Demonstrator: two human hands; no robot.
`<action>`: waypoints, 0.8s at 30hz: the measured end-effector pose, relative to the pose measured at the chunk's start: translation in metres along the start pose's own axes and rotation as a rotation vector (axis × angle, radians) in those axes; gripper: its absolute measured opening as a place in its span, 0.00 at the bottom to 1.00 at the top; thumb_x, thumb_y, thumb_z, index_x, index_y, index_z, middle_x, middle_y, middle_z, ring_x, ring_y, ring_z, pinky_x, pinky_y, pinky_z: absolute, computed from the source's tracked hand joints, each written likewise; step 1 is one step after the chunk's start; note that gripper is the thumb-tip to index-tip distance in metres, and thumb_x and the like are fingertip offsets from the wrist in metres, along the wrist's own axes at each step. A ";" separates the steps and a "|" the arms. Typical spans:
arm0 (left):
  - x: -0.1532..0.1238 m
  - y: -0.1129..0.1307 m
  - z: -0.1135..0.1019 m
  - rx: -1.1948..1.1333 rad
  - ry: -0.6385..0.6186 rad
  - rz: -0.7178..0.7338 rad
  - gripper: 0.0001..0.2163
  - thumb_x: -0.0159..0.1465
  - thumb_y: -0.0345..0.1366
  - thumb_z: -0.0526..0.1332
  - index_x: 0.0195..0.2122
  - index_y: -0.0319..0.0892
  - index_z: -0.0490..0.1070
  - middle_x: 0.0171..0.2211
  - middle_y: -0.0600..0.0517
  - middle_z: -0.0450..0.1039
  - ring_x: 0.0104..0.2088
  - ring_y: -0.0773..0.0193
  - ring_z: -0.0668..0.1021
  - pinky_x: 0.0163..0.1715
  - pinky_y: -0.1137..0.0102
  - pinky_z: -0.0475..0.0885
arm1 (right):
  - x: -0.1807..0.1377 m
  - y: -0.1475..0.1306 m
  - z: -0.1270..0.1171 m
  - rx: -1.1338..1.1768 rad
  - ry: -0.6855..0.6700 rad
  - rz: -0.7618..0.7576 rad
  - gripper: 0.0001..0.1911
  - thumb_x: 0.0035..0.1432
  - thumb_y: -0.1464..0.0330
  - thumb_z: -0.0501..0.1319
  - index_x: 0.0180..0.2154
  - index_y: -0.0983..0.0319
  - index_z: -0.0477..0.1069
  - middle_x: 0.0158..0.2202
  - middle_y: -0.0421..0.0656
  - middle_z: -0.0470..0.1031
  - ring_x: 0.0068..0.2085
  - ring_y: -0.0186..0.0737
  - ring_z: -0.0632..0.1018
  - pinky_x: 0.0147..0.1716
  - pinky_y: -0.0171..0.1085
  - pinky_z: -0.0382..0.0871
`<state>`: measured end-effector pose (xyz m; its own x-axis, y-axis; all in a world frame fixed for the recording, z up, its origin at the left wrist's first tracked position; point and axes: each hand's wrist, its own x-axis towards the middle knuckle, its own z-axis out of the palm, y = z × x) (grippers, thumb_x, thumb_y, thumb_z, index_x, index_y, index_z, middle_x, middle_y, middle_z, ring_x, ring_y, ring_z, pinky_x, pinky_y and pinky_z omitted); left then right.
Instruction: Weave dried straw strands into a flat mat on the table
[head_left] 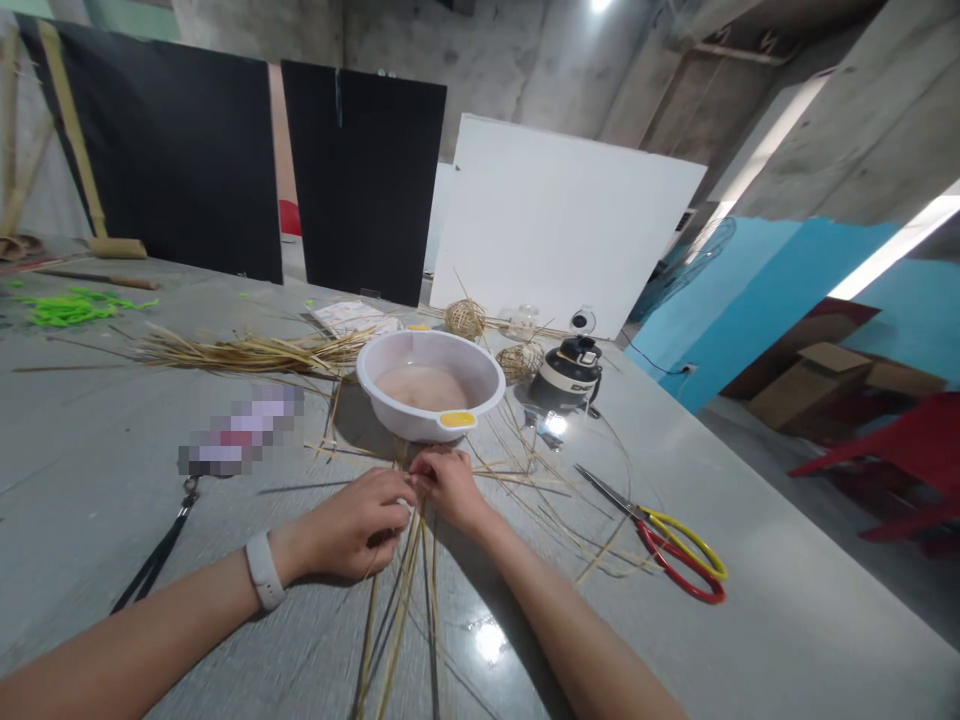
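Note:
Thin bamboo strips (pixel 409 575) radiate across the grey tabletop from a crossing point that my fingers cover. My left hand (pixel 356 525), with a pale band on the wrist, is closed, its thumb and fingertips pinching strips at that crossing. From the other side my right hand (pixel 448 488) pinches the same spot, fingertips almost touching those of the left. Just beyond both hands stands a white basin (pixel 367 385) with yellow grips and cloudy water inside. Exactly how the strips cross is hidden under the fingers.
Red-and-yellow-handled scissors (pixel 679 550) lie at the right among loose strips. Behind the basin are woven balls (pixel 465 318) and a black-and-white flask (pixel 566 375). A bundle of strips (pixel 247 352) lies at the left, near a lanyard (pixel 161 545) and green scraps (pixel 79 306).

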<state>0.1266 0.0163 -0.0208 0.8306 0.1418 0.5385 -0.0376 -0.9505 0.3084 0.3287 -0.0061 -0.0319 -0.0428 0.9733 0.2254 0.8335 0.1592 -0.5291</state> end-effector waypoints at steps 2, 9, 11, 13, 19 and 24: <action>-0.001 0.000 -0.002 -0.017 -0.004 0.031 0.06 0.57 0.23 0.59 0.31 0.42 0.67 0.43 0.47 0.75 0.47 0.56 0.74 0.54 0.58 0.69 | 0.000 -0.001 0.000 -0.008 0.000 0.005 0.02 0.56 0.73 0.69 0.33 0.60 0.79 0.33 0.40 0.80 0.38 0.40 0.75 0.41 0.38 0.55; -0.007 0.005 -0.010 -0.025 -0.037 0.086 0.06 0.56 0.26 0.61 0.30 0.43 0.66 0.43 0.49 0.76 0.46 0.57 0.75 0.59 0.56 0.67 | 0.000 -0.003 -0.001 -0.013 -0.012 0.022 0.02 0.57 0.72 0.69 0.33 0.60 0.79 0.33 0.40 0.80 0.38 0.40 0.75 0.42 0.39 0.55; -0.008 0.008 -0.013 -0.033 -0.069 0.087 0.06 0.55 0.26 0.61 0.29 0.43 0.65 0.43 0.49 0.76 0.44 0.58 0.76 0.59 0.55 0.67 | 0.000 -0.004 -0.001 -0.010 -0.014 0.021 0.01 0.58 0.72 0.69 0.33 0.60 0.79 0.33 0.40 0.80 0.38 0.39 0.75 0.43 0.39 0.55; -0.008 0.011 -0.014 -0.041 -0.092 0.091 0.06 0.54 0.27 0.62 0.29 0.43 0.65 0.42 0.50 0.76 0.43 0.58 0.76 0.58 0.55 0.68 | -0.001 -0.004 -0.002 -0.012 -0.014 0.016 0.01 0.58 0.71 0.68 0.33 0.60 0.79 0.33 0.40 0.80 0.38 0.39 0.75 0.42 0.39 0.56; -0.005 0.017 -0.015 -0.012 -0.131 0.114 0.08 0.52 0.24 0.59 0.29 0.44 0.65 0.41 0.50 0.76 0.41 0.59 0.76 0.58 0.56 0.69 | -0.001 -0.004 -0.002 -0.011 -0.007 0.015 0.01 0.58 0.71 0.69 0.33 0.60 0.79 0.32 0.40 0.79 0.37 0.39 0.75 0.43 0.39 0.56; -0.005 0.017 -0.016 -0.045 -0.138 0.117 0.10 0.49 0.22 0.58 0.29 0.44 0.64 0.45 0.49 0.76 0.44 0.57 0.76 0.59 0.56 0.69 | -0.002 -0.005 -0.003 -0.007 -0.007 0.019 0.01 0.58 0.70 0.69 0.34 0.60 0.79 0.32 0.39 0.79 0.37 0.39 0.75 0.43 0.39 0.55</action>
<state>0.1129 0.0032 -0.0060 0.8876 -0.0112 0.4606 -0.1607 -0.9445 0.2866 0.3266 -0.0093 -0.0276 -0.0304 0.9774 0.2094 0.8382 0.1391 -0.5274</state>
